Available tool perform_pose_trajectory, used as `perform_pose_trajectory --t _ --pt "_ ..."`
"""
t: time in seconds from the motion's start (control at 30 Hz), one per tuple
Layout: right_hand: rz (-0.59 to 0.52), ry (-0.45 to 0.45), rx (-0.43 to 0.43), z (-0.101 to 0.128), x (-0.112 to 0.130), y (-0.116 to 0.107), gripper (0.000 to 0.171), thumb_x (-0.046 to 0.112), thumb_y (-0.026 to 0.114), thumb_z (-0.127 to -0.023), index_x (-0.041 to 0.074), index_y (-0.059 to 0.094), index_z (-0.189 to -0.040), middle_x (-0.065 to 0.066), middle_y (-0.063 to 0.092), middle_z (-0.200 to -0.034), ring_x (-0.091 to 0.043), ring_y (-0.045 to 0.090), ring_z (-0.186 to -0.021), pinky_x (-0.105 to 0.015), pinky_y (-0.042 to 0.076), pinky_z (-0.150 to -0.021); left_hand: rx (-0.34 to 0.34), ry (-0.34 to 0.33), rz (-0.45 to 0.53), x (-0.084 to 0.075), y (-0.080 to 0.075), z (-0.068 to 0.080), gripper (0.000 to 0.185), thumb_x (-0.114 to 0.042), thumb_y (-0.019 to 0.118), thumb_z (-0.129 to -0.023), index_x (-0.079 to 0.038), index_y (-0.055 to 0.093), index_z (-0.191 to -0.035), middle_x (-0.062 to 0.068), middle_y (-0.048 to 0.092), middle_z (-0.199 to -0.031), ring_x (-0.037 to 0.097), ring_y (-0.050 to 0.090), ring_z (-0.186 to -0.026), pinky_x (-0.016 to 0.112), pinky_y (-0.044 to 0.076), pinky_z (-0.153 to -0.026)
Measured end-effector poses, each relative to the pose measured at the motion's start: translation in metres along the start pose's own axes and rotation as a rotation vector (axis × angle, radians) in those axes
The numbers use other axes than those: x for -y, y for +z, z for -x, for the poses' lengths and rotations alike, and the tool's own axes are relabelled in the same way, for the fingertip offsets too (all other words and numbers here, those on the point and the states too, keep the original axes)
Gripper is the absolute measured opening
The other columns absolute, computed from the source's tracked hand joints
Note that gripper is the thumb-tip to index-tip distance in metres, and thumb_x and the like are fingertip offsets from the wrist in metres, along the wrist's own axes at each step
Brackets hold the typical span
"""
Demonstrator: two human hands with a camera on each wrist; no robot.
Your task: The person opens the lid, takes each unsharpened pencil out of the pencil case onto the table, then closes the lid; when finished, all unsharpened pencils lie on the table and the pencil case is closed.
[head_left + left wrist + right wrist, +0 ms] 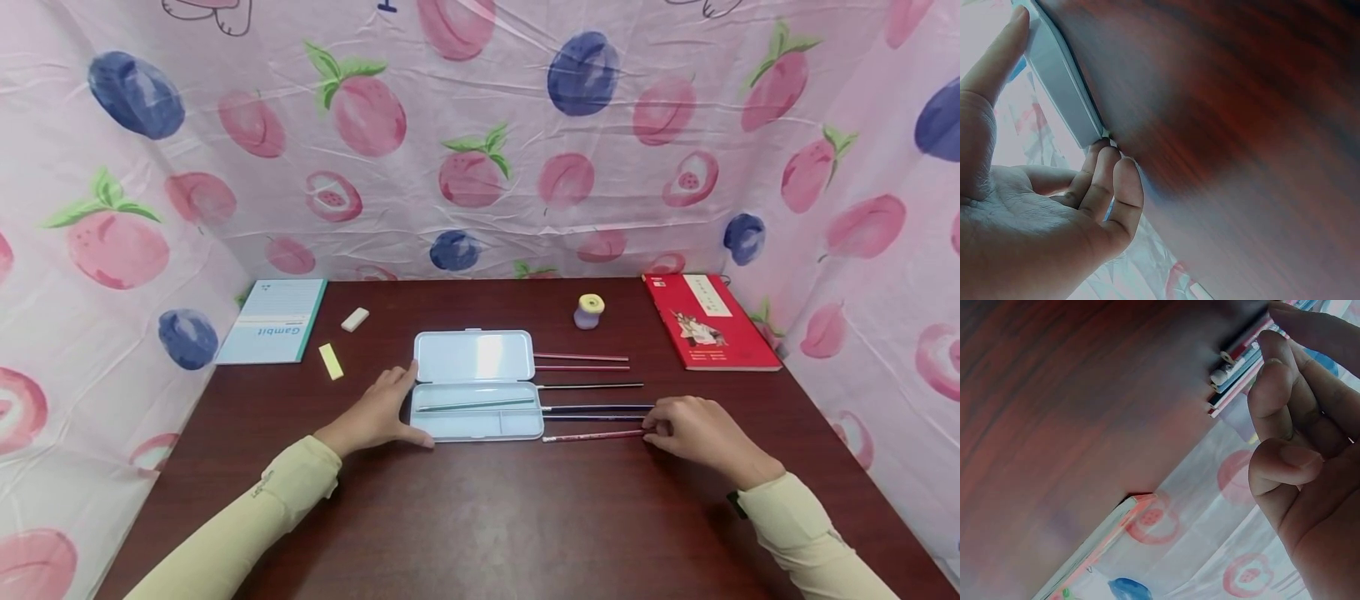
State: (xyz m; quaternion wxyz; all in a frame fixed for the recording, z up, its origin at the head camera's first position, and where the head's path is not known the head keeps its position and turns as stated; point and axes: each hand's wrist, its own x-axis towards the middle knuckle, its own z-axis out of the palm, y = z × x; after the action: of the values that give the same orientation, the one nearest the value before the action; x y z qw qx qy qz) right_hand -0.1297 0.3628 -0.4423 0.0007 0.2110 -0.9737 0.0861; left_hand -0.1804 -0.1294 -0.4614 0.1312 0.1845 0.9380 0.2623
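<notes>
A pale blue pencil case lies opened flat on the table, its lid on the far side. One light teal pencil lies inside. My left hand grips the case's left end, thumb along the front edge, the other fingers at the left side near the lid. In the left wrist view, fingertips bend in at the case's corner. To the case's right, my right hand pinches the right end of a red pencil, the nearest of several. Dark pencils lie just beyond it.
Two reddish pencils lie right of the lid. Behind stand a yellow-and-purple sharpener-like object and a red book. On the left are a light blue notebook, a white eraser and a yellow strip. Patterned cloth surrounds the table.
</notes>
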Motion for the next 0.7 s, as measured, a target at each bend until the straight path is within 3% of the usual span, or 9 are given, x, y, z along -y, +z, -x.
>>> perform_pose_trajectory --t 0.23,0.7 --pt "0.002 -0.022 -0.045 -0.009 0.008 -0.005 0.016 0.021 0.094 -0.08 0.02 0.084 -0.092 0.009 0.075 -0.086 -0.002 0.062 -0.071 -0.03 0.058 -0.068 0.004 -0.002 0.003 0.0 0.0 0.0 0.138 -0.053 0.098 -0.071 -0.002 0.016 -0.17 0.021 0.046 -0.155 0.033 0.045 -0.138 0.053 0.048 -0.116" --pt "-0.169 -0.095 -0.064 -0.049 0.046 -0.004 0.018 0.019 0.089 -0.087 0.016 0.084 -0.104 0.006 0.079 -0.097 -0.008 0.07 -0.084 -0.035 0.062 -0.079 -0.002 -0.008 -0.004 0.0 0.001 -0.001 0.139 -0.054 0.098 -0.071 -0.003 0.016 -0.171 0.021 0.047 -0.154 0.032 0.045 -0.136 0.053 0.049 -0.116"
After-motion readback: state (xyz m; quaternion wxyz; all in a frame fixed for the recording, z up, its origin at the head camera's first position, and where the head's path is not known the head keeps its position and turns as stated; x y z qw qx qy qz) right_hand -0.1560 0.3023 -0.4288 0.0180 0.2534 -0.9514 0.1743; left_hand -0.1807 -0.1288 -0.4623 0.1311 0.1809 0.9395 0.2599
